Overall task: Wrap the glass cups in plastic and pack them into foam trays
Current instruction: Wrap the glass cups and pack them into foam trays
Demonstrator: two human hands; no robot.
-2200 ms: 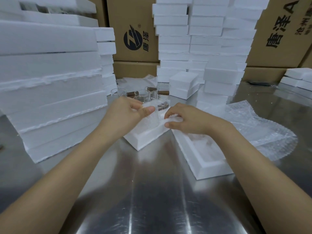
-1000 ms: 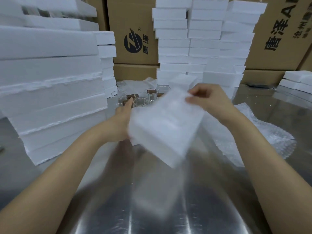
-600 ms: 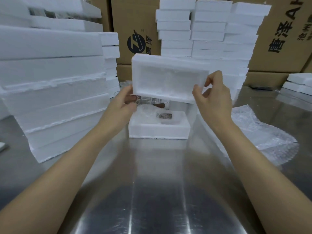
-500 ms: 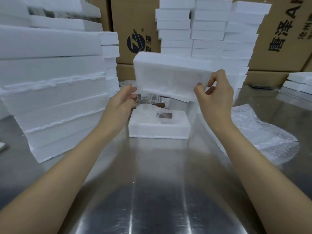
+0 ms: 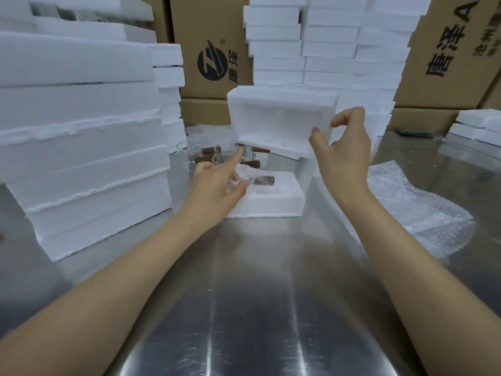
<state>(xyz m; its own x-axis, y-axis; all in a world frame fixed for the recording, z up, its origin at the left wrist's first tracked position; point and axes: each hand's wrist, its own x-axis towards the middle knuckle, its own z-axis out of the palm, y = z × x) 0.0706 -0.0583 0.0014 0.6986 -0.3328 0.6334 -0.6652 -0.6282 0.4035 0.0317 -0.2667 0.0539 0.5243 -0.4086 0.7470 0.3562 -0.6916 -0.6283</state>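
Head view: the right hand (image 5: 341, 156) pinches the right end of the raised foam tray (image 5: 279, 120), long axis left-right, above the lower tray (image 5: 271, 199) holding a wrapped cup (image 5: 261, 180) on the table (image 5: 257, 294). The left hand (image 5: 217, 185), loose and seemingly empty, hovers at the lower tray's left end.

Brown cardboard boxes (image 5: 211, 36) printed with a dark logo stand beyond the shiny steel table (image 5: 257, 308).

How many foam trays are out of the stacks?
2: raised foam tray in the right hand; lower foam tray on the table under the left hand. Others may be hidden.
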